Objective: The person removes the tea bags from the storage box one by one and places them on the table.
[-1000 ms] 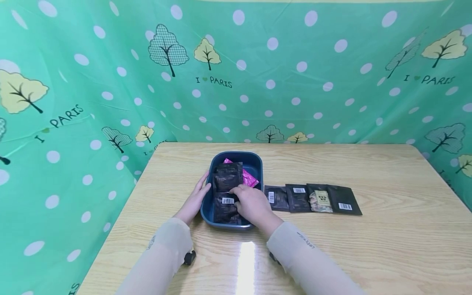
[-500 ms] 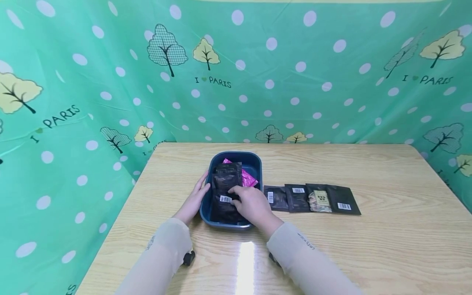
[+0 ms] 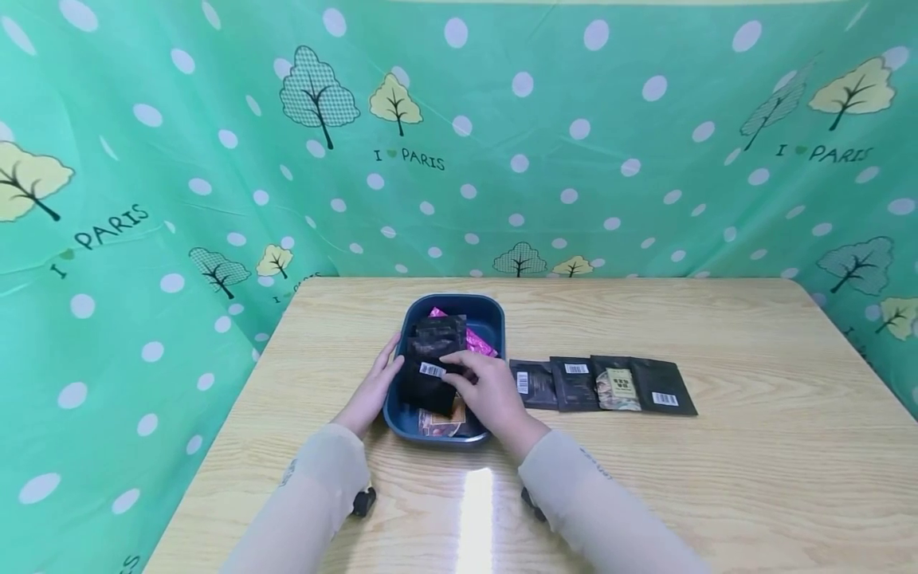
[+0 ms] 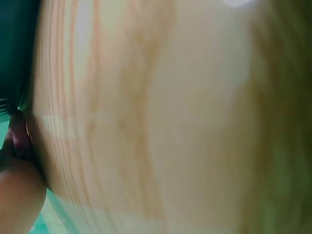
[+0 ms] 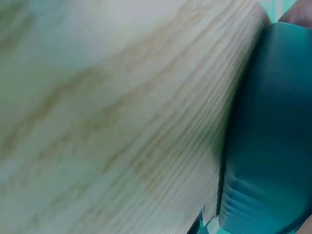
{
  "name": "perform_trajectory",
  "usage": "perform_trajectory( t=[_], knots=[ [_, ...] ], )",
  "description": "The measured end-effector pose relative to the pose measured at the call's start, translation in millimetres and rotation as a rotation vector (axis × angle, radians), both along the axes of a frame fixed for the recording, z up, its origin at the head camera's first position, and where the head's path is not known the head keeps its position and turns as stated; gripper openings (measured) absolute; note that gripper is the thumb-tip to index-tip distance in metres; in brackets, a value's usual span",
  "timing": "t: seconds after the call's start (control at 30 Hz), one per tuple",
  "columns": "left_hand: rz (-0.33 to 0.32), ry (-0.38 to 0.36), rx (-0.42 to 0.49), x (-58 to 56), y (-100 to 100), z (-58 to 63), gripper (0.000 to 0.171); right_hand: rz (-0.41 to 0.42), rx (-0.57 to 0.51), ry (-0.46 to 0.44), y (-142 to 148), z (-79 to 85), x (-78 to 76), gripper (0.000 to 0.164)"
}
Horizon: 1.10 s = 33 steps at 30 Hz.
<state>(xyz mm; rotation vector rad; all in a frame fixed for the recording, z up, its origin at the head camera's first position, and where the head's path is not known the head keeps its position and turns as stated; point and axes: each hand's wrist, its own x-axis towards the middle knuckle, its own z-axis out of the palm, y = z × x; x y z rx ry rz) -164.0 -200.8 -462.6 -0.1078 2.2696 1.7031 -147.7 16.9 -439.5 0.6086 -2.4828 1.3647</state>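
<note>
A dark blue box (image 3: 492, 319) stands on the table in the head view with several black packets (image 3: 439, 328) and a pink packet (image 3: 480, 343) inside. My right hand (image 3: 495, 395) reaches over its right wall and pinches a black packet (image 3: 423, 391) near its white barcode label, the packet tilted up inside the box. Beneath it, a packet with a brown picture front (image 3: 439, 424) shows at the near end. My left hand (image 3: 370, 395) rests along the box's left outer wall with its fingers extended. In the left wrist view those fingers (image 4: 20, 139) meet the wall.
To the right of the box, several flat packets lie in an overlapping row: black ones (image 3: 534, 392) with barcodes and one with a picture window (image 3: 618, 391). A green patterned curtain (image 3: 545, 119) hangs behind and left of the wooden table (image 3: 753, 446).
My right hand has raised and tilted the black packet toward the far left, uncovering the picture-front packet below. The left hand stays at the box wall. The head view has shifted slightly.
</note>
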Motion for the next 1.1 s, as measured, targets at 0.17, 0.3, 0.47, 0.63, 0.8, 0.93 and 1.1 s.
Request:
perform_trajectory(
  t=[0.17, 0.3, 0.47, 0.63, 0.8, 0.93, 1.1],
  knots=[
    [-0.001, -0.006, 0.008, -1.2, 0, -0.1, 0.058, -0.048, -0.154, 0.043, 3, 3.1, 0.6, 0.021],
    [-0.002, -0.003, 0.018, -1.8, -1, -1.1, 0.057, -0.079, -0.271, 0.051, 10, 13.2, 2.0, 0.021],
    [0.002, -0.014, 0.02, -1.7, -1, -1.2, 0.057, -0.085, -0.459, -0.049, 26, 31.5, 1.3, 0.023],
    [0.01, -0.026, 0.033, -1.6, -1, 0.0, 0.058, -0.131, -0.532, -0.171, 46, 46.3, 1.1, 0.025],
    [0.011, -0.031, 0.03, -1.7, -1, 0.7, 0.058, -0.197, -0.488, -0.311, 65, 55.0, 2.1, 0.026],
    [0.01, -0.028, 0.036, -1.8, -1, 0.1, 0.058, -0.217, -0.442, -0.407, 80, 56.5, 2.6, 0.031],
    [0.006, -0.014, 0.05, -2.2, 0, -1.0, 0.059, -0.185, -0.368, -0.475, 102, 52.2, 5.2, 0.034]
  ],
)
